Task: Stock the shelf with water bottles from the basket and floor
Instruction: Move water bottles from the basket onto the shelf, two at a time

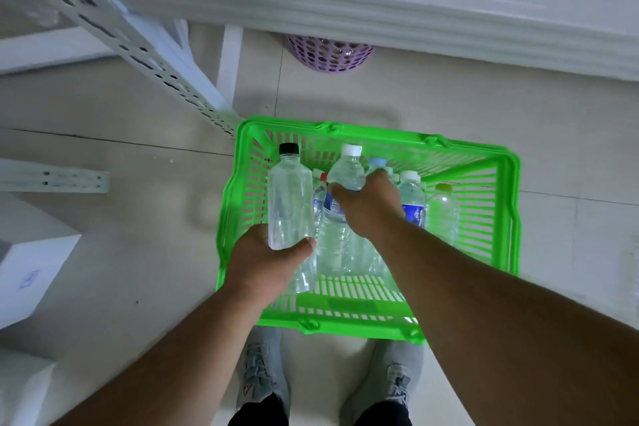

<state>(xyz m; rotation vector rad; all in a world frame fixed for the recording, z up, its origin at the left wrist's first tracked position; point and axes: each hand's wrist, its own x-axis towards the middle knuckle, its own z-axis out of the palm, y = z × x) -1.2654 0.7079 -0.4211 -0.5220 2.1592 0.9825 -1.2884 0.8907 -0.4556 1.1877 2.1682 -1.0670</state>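
Note:
A bright green basket (505,211) stands on the tiled floor in front of my feet, with several clear water bottles inside. My left hand (266,263) holds a clear square bottle with a black cap (288,197) by its base, above the basket's left side. My right hand (368,204) is closed around the upper body of a white-capped bottle (347,169) with a blue label, inside the basket. A blue-labelled bottle (411,197) and a yellow-capped bottle (442,211) stand at its right. The white shelf frame (114,31) rises at the upper left.
A purple perforated bin (328,55) sits under a white ledge at the back. White boxes (31,273) lie on the floor at the left, and a white bracket (55,180) lies nearby. My grey shoes (262,373) stand just behind the basket.

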